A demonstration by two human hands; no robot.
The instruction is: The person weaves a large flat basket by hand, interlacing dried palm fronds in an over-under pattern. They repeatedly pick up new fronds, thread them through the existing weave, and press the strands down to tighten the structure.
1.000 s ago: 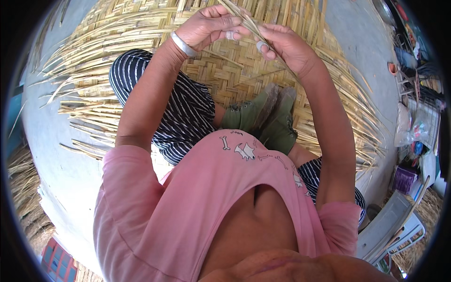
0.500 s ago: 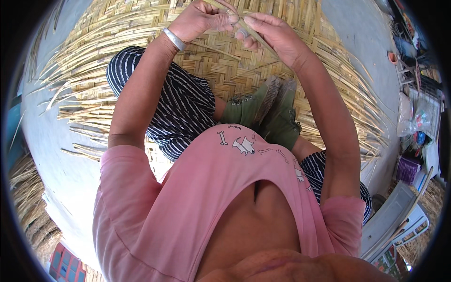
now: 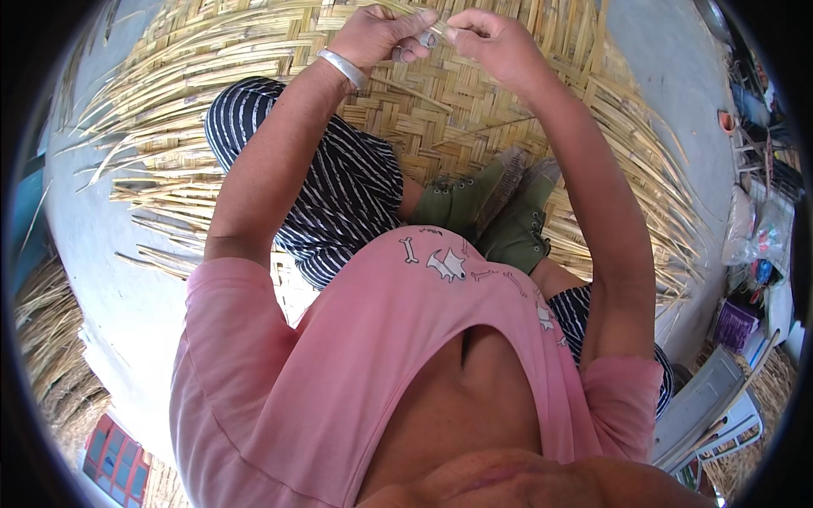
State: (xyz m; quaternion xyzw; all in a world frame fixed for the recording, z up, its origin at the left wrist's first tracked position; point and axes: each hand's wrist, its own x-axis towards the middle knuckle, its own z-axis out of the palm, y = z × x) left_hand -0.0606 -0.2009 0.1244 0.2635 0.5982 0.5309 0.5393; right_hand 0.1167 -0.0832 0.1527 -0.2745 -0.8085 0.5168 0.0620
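Note:
I sit cross-legged on a woven mat (image 3: 423, 140) of flat yellowish reed strips. Above it, at the top of the view, my left hand (image 3: 383, 35) is closed in a pinch on a thin reed strip (image 3: 437, 28). My right hand (image 3: 495, 46) pinches the same strip just to the right, thumb and forefinger together. The two sets of fingertips nearly meet. A silvery bracelet (image 3: 345, 69) circles my left wrist, and something pale is wrapped round a left finger. Part of the strip is hidden by my fingers and the top edge.
Loose strip ends (image 3: 169, 190) fan out from the mat's left side, with more (image 3: 656, 190) at its right. My green shoes (image 3: 517, 224) rest on the weave. Clear plastic bags (image 3: 758, 229), a purple package (image 3: 733, 326) and a grey board (image 3: 703, 406) stand along the right. Straw bundles (image 3: 55, 339) lie at left.
Both hands have shifted slightly right in the view. The strip's long lower part, which ran below my right hand, no longer shows. My right fingers have moved into a tighter pinch.

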